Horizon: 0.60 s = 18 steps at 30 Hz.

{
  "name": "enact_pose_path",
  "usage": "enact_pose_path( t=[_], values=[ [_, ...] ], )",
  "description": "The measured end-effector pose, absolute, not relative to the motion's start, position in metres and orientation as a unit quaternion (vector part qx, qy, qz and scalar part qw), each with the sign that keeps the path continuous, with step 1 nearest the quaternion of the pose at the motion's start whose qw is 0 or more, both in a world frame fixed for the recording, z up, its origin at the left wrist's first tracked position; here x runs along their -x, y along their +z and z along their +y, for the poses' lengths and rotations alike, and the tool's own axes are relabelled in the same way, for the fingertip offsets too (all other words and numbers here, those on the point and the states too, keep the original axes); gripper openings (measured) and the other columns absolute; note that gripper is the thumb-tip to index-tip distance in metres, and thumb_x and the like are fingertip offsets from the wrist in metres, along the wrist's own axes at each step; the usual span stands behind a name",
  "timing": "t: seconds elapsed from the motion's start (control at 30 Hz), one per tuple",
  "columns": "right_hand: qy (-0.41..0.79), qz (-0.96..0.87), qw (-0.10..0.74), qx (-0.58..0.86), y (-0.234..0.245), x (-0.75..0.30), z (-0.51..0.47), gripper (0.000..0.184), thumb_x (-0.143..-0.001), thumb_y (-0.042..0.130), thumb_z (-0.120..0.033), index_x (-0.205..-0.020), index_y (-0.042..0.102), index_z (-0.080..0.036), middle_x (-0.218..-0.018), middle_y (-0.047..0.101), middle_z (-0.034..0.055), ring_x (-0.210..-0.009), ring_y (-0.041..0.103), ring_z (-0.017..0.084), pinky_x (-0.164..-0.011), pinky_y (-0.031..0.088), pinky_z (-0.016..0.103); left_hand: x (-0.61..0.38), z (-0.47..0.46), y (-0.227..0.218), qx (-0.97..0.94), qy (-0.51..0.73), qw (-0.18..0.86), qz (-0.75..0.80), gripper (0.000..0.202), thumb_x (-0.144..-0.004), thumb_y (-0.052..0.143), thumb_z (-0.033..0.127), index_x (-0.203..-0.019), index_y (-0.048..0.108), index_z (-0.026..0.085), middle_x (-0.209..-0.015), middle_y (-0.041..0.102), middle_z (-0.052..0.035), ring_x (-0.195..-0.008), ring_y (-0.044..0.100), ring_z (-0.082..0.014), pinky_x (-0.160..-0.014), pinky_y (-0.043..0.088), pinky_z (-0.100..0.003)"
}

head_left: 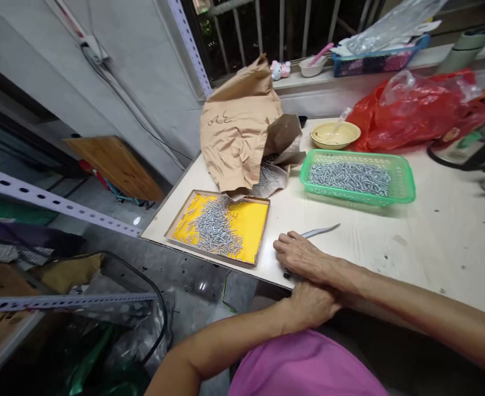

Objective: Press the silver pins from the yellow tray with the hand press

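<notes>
My right hand (pixel 302 256) rests at the front edge of the table, its fingers curled down and close together. A slim grey pointed tool, like tweezers (pixel 321 230), sticks out from behind it; whether the fingers grip it is hidden. Below those fingers a small dark object (pixel 287 273) shows. My left hand (pixel 313 303) is tucked beneath my right wrist, with its fingers out of sight. To the left sits a shallow cardboard tray (pixel 262 234) with a yellow bottom, where many small silvery metal pins (pixel 215 223) lie in a heap.
Behind the tray slumps an open brown paper bag (pixel 242 126). A green plastic basket (pixel 409 184) holds more metal pins. Farther back are a yellow bowl (pixel 335 135) and a red plastic bag (pixel 415 113). A metal shelf frame (pixel 60 202) stands left of the table.
</notes>
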State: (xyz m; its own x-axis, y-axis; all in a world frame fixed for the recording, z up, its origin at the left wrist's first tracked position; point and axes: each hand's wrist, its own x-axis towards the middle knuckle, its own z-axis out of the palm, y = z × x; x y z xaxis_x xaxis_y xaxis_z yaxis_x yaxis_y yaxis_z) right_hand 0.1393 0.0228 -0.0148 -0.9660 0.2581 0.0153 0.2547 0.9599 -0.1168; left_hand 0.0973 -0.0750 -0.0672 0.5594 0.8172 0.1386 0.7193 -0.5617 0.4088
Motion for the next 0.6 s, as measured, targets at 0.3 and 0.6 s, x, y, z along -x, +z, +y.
enact_pose_path(
  t=[0.3, 0.6],
  values=[
    [0.092, -0.916, 0.275, 0.277, 0.041, -0.177, 0.072, 0.017, -0.09, 0.044, -0.024, -0.092, 0.06, -0.018, -0.086, 0.064, 0.0064, -0.082, 0.055, 0.018, -0.075, 0.04, 0.032, -0.041, -0.057, -0.024, -0.859, 0.188, 0.049, 0.474, 0.024, -0.092, 0.045, 0.024, -0.109, 0.062, 0.018, -0.112, 0.059, -0.0096, -0.109, 0.05, -0.0221, -0.09, 0.043, -0.034],
    [-0.049, -0.854, 0.207, 0.474, 0.02, -0.281, 0.131, 0.06, -0.092, 0.022, -0.057, -0.114, 0.06, -0.017, -0.095, 0.059, 0.0168, -0.083, 0.055, 0.031, -0.064, 0.043, 0.042, 0.116, -0.019, 0.021, -0.672, 0.001, 0.0, 0.741, 0.028, -0.092, 0.045, 0.024, -0.086, 0.071, 0.018, -0.088, 0.058, -0.0088, -0.091, 0.047, -0.0217, -0.075, 0.039, -0.031]
  ],
)
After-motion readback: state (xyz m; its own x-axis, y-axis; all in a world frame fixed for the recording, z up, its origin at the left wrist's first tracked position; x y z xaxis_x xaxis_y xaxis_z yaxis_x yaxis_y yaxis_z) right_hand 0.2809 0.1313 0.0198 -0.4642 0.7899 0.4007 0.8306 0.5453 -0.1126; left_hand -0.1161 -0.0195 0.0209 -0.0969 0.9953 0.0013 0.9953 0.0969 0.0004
